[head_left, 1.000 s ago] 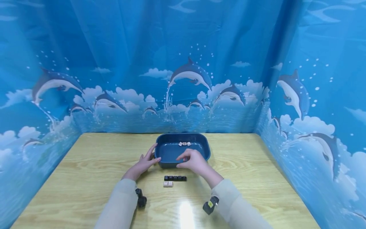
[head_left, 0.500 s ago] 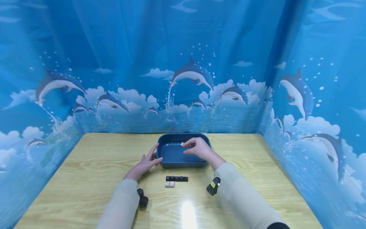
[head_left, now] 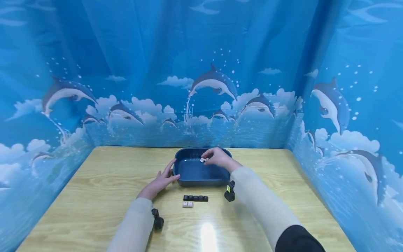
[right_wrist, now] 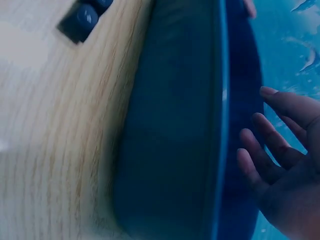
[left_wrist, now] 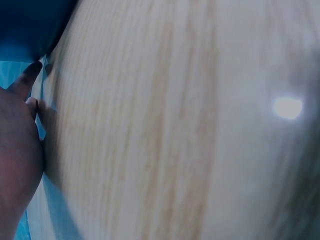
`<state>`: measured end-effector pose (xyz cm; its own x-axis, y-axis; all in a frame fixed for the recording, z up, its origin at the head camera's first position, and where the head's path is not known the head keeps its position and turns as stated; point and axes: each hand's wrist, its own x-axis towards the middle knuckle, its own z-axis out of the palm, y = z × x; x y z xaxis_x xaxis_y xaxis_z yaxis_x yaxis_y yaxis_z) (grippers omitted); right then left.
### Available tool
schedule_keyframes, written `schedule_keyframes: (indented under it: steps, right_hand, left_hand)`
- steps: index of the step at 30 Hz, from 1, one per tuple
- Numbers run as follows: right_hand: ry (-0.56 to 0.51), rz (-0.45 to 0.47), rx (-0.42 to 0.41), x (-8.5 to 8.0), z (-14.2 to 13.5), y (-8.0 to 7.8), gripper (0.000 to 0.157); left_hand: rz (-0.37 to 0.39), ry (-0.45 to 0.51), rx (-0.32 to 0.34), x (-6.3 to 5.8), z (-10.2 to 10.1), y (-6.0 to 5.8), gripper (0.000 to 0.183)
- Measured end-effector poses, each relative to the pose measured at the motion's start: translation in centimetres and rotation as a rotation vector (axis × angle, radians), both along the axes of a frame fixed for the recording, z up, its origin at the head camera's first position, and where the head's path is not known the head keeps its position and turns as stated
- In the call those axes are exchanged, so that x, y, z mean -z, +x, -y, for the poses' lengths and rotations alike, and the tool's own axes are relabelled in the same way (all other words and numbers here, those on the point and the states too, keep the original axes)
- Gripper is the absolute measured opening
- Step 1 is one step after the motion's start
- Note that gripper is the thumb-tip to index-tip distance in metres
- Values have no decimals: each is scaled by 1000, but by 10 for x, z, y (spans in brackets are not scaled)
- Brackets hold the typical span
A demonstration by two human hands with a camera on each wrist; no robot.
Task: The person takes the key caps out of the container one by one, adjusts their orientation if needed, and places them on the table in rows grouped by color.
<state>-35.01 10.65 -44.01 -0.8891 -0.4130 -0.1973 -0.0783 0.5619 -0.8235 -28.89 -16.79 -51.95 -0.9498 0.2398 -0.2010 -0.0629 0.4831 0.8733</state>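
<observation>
A dark blue tray [head_left: 201, 182] stands near the table's far edge. My left hand [head_left: 160, 181] rests against its left end with thumb and fingers spread, and its thumb meets the tray in the left wrist view. My right hand [head_left: 220, 159] reaches inside, its thumb and forefinger tips right at the white keycaps [head_left: 202, 160] near the far wall. I cannot tell whether they pinch one. In the right wrist view the fingers [right_wrist: 272, 140] of that hand lie apart and slightly bent, over the tray; the keycaps there are hidden.
In front of the tray lies a row of several black keycaps [head_left: 196, 198], with two white keycaps [head_left: 188, 204] just below its left end. A blue dolphin-print curtain [head_left: 151, 70] hangs behind the wooden table [head_left: 104, 196] and along both sides.
My right hand has moved from the tray's near side to the far part, its fingertips now at the white keycaps. My left hand keeps its place at the tray.
</observation>
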Motion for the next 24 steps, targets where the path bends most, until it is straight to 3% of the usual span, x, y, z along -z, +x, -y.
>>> schedule_keyframes:
  steps: [13, 24]
  right_hand:
    - [57, -14, -132, 24, 8, -24, 40]
    - [108, 2, -124, 27, 14, -29, 40]
  left_hand:
    - [-14, -6, -21, 4, 0, -1, 81]
    - [-8, -8, -23, 2, 0, 1, 80]
